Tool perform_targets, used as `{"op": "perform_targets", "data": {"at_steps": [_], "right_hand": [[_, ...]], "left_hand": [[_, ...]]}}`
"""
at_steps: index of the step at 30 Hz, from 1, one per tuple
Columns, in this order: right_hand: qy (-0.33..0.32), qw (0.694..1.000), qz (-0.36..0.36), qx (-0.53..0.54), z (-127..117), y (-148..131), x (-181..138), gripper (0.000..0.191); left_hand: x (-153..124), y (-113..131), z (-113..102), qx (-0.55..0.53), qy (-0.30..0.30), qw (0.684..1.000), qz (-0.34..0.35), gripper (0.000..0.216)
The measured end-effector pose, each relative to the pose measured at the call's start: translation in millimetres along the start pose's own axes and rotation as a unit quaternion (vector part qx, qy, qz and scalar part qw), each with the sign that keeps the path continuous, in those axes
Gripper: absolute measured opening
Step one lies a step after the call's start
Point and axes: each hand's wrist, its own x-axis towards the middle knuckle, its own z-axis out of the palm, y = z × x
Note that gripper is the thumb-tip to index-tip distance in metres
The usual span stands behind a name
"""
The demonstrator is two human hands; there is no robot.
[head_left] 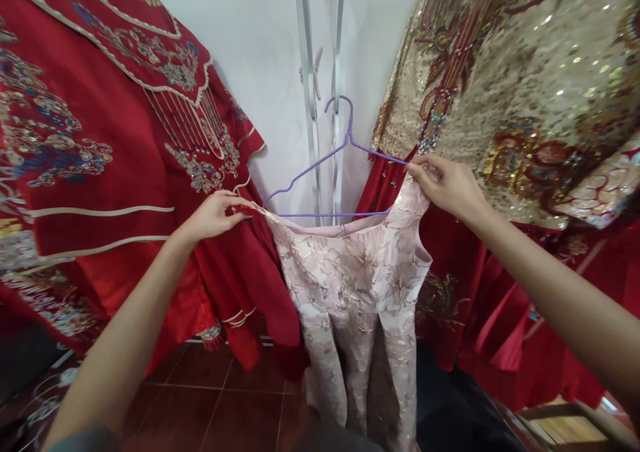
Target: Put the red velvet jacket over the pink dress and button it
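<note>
A pale pink brocade dress (353,285) hangs in front of me on a purple wire hanger (334,155). My left hand (213,215) pinches the dress's left shoulder strap, beside the hanger's left end. On the other side, my right hand (447,185) is closed on the right strap where it meets the hanger's right arm. Both hands hold the dress spread out at chest height. The hanger's hook is up by a metal rail on the wall.
A red embroidered robe (110,165) hangs close on the left. To the right is a gold sequined garment (525,85) over red fabric. Behind the hanger, metal rails (313,72) run up a white wall. Below lies a dark red tiled floor (215,399).
</note>
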Motion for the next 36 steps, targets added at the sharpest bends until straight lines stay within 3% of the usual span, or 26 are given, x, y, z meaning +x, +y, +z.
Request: {"op": "perform_targets", "data": {"at_steps": [6, 11, 22, 36], "right_hand": [[0.005, 1.0, 0.002, 0.013, 9.4, -1.1, -2.7, 0.049], [-0.008, 1.0, 0.009, 0.009, 6.5, -2.8, -1.9, 0.045], [-0.013, 1.0, 0.007, 0.007, 8.3, -1.2, 0.0, 0.047], [-0.014, 1.0, 0.016, -0.013, -1.3, -1.9, 2.0, 0.05]], "left_hand": [[-5.8, -26.4, 9.3, -0.06, -0.061, 0.995, -0.049, 0.038], [1.2, -44.1, 22.3, -0.06, -0.032, 0.996, -0.057, 0.039], [-10.5, -43.5, 19.1, -0.066, -0.052, 0.994, -0.064, 0.039], [-7.5, -39.8, 18.9, -0.075, -0.031, 0.995, -0.064, 0.04]]}}
